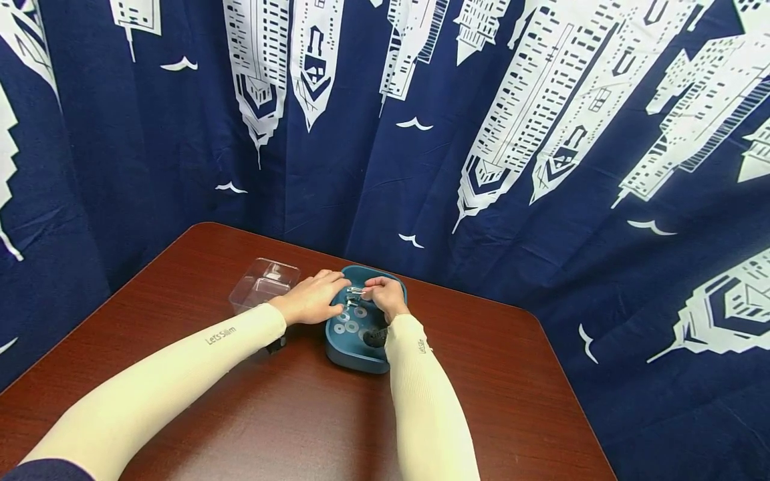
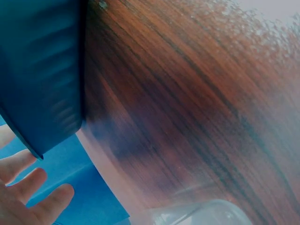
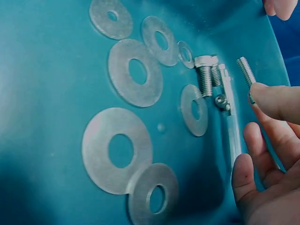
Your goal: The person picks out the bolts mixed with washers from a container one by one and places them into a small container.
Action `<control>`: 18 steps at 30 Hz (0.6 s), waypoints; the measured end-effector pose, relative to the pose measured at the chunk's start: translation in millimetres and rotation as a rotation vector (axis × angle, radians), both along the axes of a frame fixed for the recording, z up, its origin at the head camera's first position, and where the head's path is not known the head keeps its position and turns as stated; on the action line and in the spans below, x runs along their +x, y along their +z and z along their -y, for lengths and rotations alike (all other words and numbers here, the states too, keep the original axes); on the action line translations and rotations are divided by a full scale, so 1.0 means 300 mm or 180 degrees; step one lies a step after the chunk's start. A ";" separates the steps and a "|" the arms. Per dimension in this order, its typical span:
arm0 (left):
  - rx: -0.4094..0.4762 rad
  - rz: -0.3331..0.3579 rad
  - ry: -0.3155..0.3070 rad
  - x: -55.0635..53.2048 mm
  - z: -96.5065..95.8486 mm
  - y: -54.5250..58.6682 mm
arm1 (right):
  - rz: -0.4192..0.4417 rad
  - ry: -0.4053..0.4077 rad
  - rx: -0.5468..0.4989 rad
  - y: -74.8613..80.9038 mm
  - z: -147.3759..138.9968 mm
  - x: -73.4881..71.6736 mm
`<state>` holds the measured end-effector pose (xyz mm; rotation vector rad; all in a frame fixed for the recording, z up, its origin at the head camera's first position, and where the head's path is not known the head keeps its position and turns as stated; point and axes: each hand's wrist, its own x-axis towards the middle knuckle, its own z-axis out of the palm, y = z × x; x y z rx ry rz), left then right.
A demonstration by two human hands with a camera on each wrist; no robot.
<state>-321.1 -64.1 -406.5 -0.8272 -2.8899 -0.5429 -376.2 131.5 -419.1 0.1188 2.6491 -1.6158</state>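
A blue bin [image 1: 356, 361] stands on the table, with metal hardware inside. My right hand [image 1: 385, 296] is over it, pinching a threaded bolt [image 3: 246, 71] between thumb and forefinger. Below those fingers lie a hex bolt [image 3: 205, 77], a small screw [image 3: 221, 101] and a long slim metal piece [image 3: 233, 136], partly hidden by the hand. Several flat washers [image 3: 136, 73] are spread over the bin floor. At the bin's left rim, my left hand [image 1: 314, 298] rests with fingers extended; the left wrist view catches its fingertips [image 2: 61, 194] beside the rim.
A clear plastic container [image 1: 243, 290] sits left of the bin, partly behind the left forearm. The brown wooden table [image 1: 493, 374] ends at the back against a navy curtain [image 1: 337, 187] with white building prints.
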 end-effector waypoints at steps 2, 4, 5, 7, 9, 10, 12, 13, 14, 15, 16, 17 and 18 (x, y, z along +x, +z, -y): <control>0.0008 -0.0030 -0.0017 0.001 0.000 0.001 | -0.0033 0.0019 -0.0010 0.008 -0.001 0.001; 0.0009 -0.0065 -0.0030 0.001 0.001 0.001 | -0.0052 0.0051 -0.0038 0.018 -0.001 0.002; 0.0010 -0.0091 -0.0040 0.002 0.001 0.002 | -0.0070 0.0072 -0.0054 0.024 -0.002 0.003; 0.0018 -0.0095 -0.0045 0.003 0.003 0.006 | -0.0108 0.0128 -0.0110 0.036 -0.002 0.004; 0.0035 -0.0087 -0.0046 0.003 0.004 0.013 | -0.0151 0.0191 -0.0179 0.050 -0.004 0.007; 0.0044 -0.0096 -0.0051 0.004 0.005 0.016 | -0.0174 0.0218 -0.0204 0.057 -0.005 0.008; 0.0067 -0.0094 -0.0051 0.005 0.006 0.025 | -0.0214 0.0269 -0.0247 0.071 -0.008 0.012; 0.0071 -0.0103 -0.0050 0.005 0.007 0.030 | -0.0228 0.0284 -0.0242 0.079 -0.009 0.015; 0.0086 -0.0107 -0.0052 0.006 0.007 0.034 | -0.0233 0.0289 -0.0228 0.085 -0.011 0.017; 0.0096 -0.0117 -0.0057 0.006 0.008 0.039 | -0.0229 0.0289 -0.0225 0.092 -0.012 0.018; 0.0106 -0.0124 -0.0060 0.006 0.009 0.043 | -0.0235 0.0286 -0.0209 0.098 -0.013 0.020; 0.0116 -0.0117 -0.0057 0.006 0.010 0.048 | -0.0246 0.0283 -0.0202 0.104 -0.015 0.019; 0.0125 -0.0133 -0.0061 0.007 0.011 0.053 | -0.0252 0.0282 -0.0201 0.110 -0.015 0.020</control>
